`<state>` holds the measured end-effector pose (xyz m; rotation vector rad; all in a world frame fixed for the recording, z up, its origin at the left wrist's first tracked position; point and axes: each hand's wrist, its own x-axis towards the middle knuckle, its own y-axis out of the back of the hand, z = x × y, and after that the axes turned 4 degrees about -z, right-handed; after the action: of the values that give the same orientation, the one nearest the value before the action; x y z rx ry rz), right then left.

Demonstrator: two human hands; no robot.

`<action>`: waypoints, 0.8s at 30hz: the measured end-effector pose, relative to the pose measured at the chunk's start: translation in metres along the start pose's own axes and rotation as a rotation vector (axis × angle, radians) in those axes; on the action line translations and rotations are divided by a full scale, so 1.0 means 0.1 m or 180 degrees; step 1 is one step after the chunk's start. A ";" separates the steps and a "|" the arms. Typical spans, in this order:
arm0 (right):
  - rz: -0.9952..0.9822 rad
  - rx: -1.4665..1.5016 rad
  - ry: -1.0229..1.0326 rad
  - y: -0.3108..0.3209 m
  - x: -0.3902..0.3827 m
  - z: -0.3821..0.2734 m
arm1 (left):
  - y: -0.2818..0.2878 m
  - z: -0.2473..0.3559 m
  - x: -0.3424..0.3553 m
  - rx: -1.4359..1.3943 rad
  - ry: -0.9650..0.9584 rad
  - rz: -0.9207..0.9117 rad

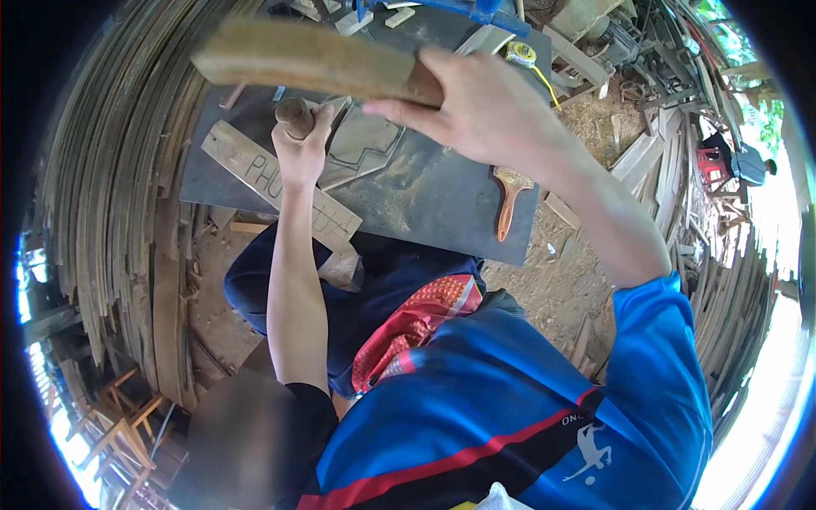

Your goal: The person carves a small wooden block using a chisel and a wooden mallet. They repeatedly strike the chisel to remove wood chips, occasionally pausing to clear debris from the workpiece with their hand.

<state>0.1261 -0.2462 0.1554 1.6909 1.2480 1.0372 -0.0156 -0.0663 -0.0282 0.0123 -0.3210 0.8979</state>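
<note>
My left hand point(302, 157) is closed around the round wooden handle of a chisel point(293, 117), whose end points up; its blade is mostly hidden. Raised above the table, my right hand point(484, 106) grips one end of a thick wooden club point(297, 61). The club reaches left over the chisel handle and is blurred at its far end. Beside the left hand lies a flat wooden board point(365, 146) with dark outlines and sawdust on it. A plank point(242, 161) with pencilled letters runs beneath my left wrist.
The dark tabletop point(416, 204) carries a wood-handled brush point(508, 204) at right and a yellow tape measure point(521, 54) at the far right corner. Blue metalwork point(484, 10) stands at the far edge. Stacked wooden strips point(119, 204) line the left side. A red chair point(714, 166) is far right.
</note>
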 end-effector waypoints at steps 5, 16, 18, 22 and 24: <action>-0.0368 -0.0530 -0.0353 -0.21 -0.06 -0.04 | -0.07 0.00 0.00 -0.0193 0.0089 -0.0011; -0.0437 -0.0317 -0.0078 -0.15 -0.04 0.09 | -0.08 0.09 -0.02 -0.0144 -0.0049 -0.0009; -0.0399 -0.0145 -0.0006 0.01 -0.08 0.18 | 0.07 -0.06 0.04 0.0092 -0.0102 -0.0056; -0.0071 0.1841 -0.0982 -0.24 -0.37 0.20 | 0.06 -0.02 0.10 0.0159 0.0229 -0.0162; -0.0355 0.2200 -0.1402 -0.52 -0.55 0.27 | 0.05 0.02 0.09 0.0167 0.0168 -0.0018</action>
<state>0.1235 -0.2916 0.0895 2.1671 1.4609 0.1229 -0.0144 -0.0564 -0.0246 0.0378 -0.2481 0.8994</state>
